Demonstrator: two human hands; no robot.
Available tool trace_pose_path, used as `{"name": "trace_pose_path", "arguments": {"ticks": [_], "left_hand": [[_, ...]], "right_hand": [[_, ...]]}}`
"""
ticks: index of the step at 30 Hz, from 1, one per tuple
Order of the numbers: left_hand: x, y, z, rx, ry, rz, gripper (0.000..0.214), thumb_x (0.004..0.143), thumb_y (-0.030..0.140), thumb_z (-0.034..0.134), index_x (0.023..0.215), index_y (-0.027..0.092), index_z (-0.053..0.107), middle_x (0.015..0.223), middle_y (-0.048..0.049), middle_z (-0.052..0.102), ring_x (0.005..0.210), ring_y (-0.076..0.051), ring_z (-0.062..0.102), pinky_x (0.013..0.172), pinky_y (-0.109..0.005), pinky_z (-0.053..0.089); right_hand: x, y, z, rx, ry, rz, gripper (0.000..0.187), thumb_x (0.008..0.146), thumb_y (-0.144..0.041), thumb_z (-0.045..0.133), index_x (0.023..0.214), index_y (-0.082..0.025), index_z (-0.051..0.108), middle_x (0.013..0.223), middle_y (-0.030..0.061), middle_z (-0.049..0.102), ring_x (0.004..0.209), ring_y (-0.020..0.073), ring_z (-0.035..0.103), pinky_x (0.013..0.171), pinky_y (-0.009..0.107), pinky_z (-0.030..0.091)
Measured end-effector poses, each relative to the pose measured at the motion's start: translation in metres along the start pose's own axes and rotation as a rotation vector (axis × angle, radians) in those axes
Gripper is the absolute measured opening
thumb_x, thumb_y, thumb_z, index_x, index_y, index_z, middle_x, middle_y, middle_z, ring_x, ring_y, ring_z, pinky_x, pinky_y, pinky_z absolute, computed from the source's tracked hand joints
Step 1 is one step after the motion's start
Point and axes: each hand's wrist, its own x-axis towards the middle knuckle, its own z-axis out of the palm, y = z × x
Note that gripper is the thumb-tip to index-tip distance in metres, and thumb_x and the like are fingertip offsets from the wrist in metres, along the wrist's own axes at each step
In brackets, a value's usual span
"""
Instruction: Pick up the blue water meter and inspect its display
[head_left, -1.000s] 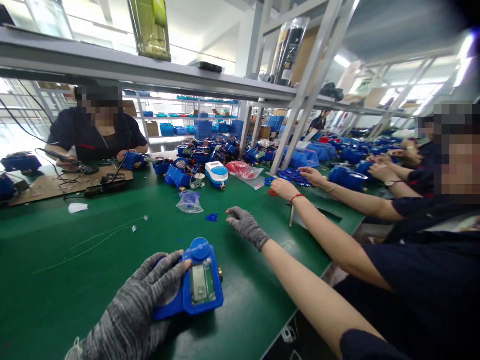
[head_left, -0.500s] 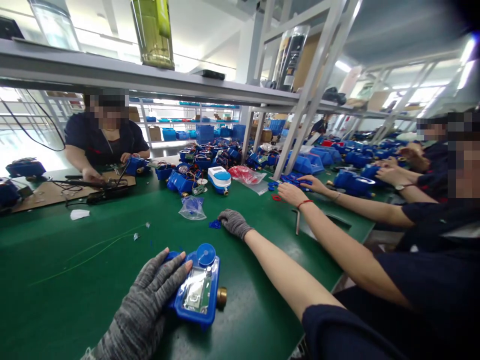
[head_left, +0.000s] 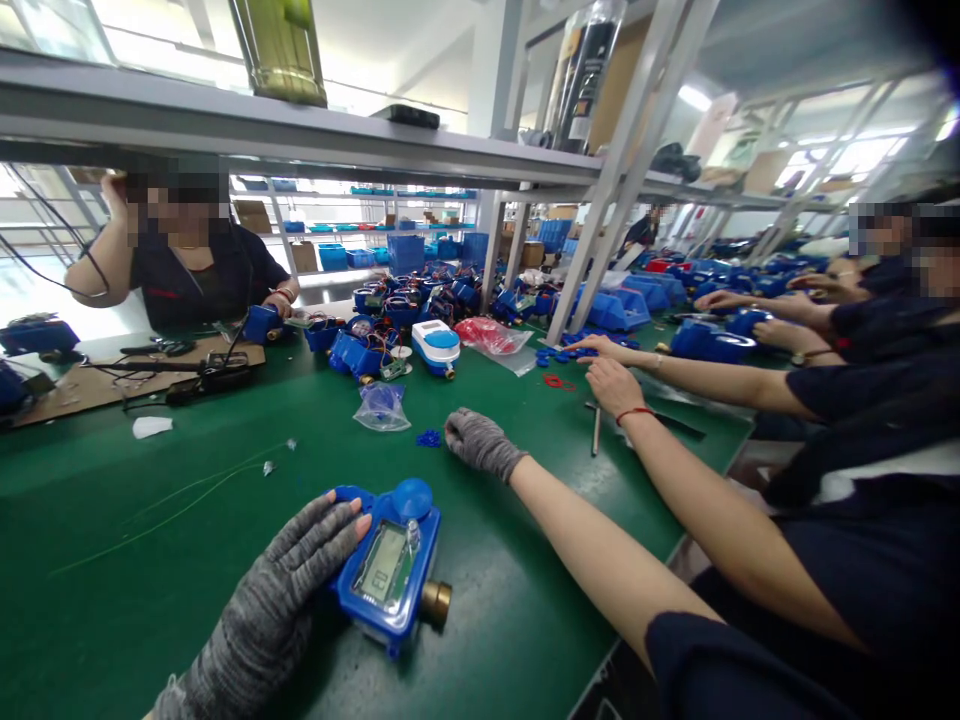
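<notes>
The left hand (head_left: 300, 570), in a grey knit glove with bare fingertips, lies flat along the left side of a blue water meter (head_left: 386, 570); its fingers are spread and pressed against the housing, steadying it, not wrapped round it. The meter rests on the green surface (head_left: 112, 560) close to the near edge, display up, its brass fitting (head_left: 435, 603) pointing toward that edge.

The right hand (head_left: 480, 442), gloved the same way, is stretched out well beyond the meter, fingers curled together and knuckles up, just beside a little heap of small blue parts (head_left: 428, 437). Whether anything is pinched in it, I cannot tell. A clear plastic bag (head_left: 381, 405) lies a bit farther on.

The risk I see: the meter is only braced from one side, so a nudge could slide it toward the edge. The blue parts are tiny and loose, and a gloved pinch could scatter them. A co-worker's hand (head_left: 616, 385) works near the right arm, so the two arms could bump.
</notes>
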Motion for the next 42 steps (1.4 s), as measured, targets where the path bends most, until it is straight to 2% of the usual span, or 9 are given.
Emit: {"name": "trace_pose_path", "arguments": {"ticks": [3, 8, 10, 12, 16, 19, 23, 28, 42], "left_hand": [[-0.002, -0.001, 0.001, -0.002, -0.008, -0.018, 0.056, 0.094, 0.011, 0.038, 0.147, 0.027, 0.031, 0.152, -0.0029, 0.033, 0.142, -0.026, 0.024, 0.118, -0.044, 0.027], [-0.001, 0.001, 0.000, -0.013, 0.016, -0.024, 0.057, 0.093, 0.011, 0.038, 0.147, 0.029, 0.030, 0.150, -0.0034, 0.037, 0.141, -0.028, 0.026, 0.116, -0.050, 0.030], [0.000, 0.003, -0.001, -0.016, 0.019, -0.037, 0.058, 0.093, 0.012, 0.039, 0.147, 0.031, 0.030, 0.149, -0.0034, 0.038, 0.140, -0.029, 0.027, 0.115, -0.051, 0.032], [0.000, 0.004, -0.002, -0.016, 0.011, -0.048, 0.058, 0.093, 0.013, 0.038, 0.147, 0.032, 0.029, 0.149, -0.0033, 0.039, 0.140, -0.029, 0.028, 0.114, -0.052, 0.033], [-0.002, 0.001, 0.000, -0.007, 0.028, -0.034, 0.057, 0.093, 0.015, 0.040, 0.147, 0.031, 0.032, 0.148, -0.0035, 0.040, 0.140, -0.029, 0.029, 0.113, -0.051, 0.034], [-0.004, -0.005, 0.003, 0.002, 0.035, -0.019, 0.058, 0.092, 0.017, 0.042, 0.147, 0.031, 0.032, 0.148, -0.0041, 0.040, 0.139, -0.030, 0.030, 0.112, -0.052, 0.035], [-0.005, -0.008, 0.003, 0.017, 0.024, 0.012, 0.059, 0.092, 0.018, 0.043, 0.148, 0.031, 0.031, 0.148, -0.0035, 0.041, 0.139, -0.030, 0.030, 0.113, -0.051, 0.035], [-0.002, 0.000, 0.001, 0.024, 0.035, -0.022, 0.055, 0.094, 0.016, 0.044, 0.146, 0.029, 0.033, 0.148, -0.0031, 0.040, 0.140, -0.027, 0.029, 0.115, -0.046, 0.031], [0.003, 0.006, -0.003, 0.001, 0.042, -0.005, 0.052, 0.095, 0.017, 0.041, 0.146, 0.027, 0.034, 0.148, -0.0019, 0.040, 0.140, -0.025, 0.027, 0.117, -0.039, 0.027]], "right_hand": [[-0.026, 0.014, -0.031, 0.010, 0.000, 0.015, 0.016, 0.082, -0.023, 0.058, 0.093, -0.019, 0.069, 0.095, 0.0116, 0.064, 0.090, 0.0234, 0.058, 0.082, 0.033, 0.044], [-0.043, 0.056, -0.116, 0.037, 0.093, 0.071, 0.027, 0.090, -0.023, 0.044, 0.095, -0.026, 0.069, 0.095, 0.0110, 0.064, 0.105, 0.0284, 0.055, 0.087, 0.040, 0.041], [-0.044, 0.059, -0.126, 0.048, 0.111, 0.078, 0.029, 0.091, -0.022, 0.041, 0.094, -0.025, 0.070, 0.094, 0.0108, 0.064, 0.105, 0.0280, 0.054, 0.087, 0.041, 0.041], [-0.043, 0.050, -0.110, 0.062, 0.101, 0.073, 0.025, 0.089, -0.022, 0.045, 0.092, -0.024, 0.070, 0.093, 0.0095, 0.065, 0.100, 0.0258, 0.056, 0.085, 0.038, 0.042], [-0.047, 0.012, -0.038, 0.085, 0.024, 0.062, 0.013, 0.082, -0.021, 0.057, 0.086, -0.018, 0.069, 0.090, 0.0077, 0.065, 0.086, 0.0193, 0.057, 0.078, 0.031, 0.044], [-0.058, -0.014, -0.008, 0.190, -0.032, -0.006, 0.013, 0.082, -0.018, 0.056, 0.088, -0.013, 0.066, 0.089, 0.0076, 0.066, 0.080, 0.0158, 0.057, 0.075, 0.027, 0.045], [-0.082, -0.041, -0.017, 0.387, -0.067, -0.229, 0.014, 0.083, -0.023, 0.057, 0.091, -0.015, 0.066, 0.090, 0.0044, 0.066, 0.079, 0.0140, 0.057, 0.072, 0.025, 0.045], [-0.096, -0.060, -0.030, 0.387, -0.155, -0.332, 0.014, 0.083, -0.025, 0.059, 0.090, -0.017, 0.067, 0.087, 0.0033, 0.065, 0.076, 0.0139, 0.057, 0.070, 0.024, 0.045], [-0.096, -0.055, -0.032, 0.245, -0.177, -0.548, 0.016, 0.087, -0.025, 0.055, 0.093, -0.017, 0.068, 0.094, 0.0065, 0.061, 0.086, 0.0164, 0.056, 0.078, 0.027, 0.045]]}}
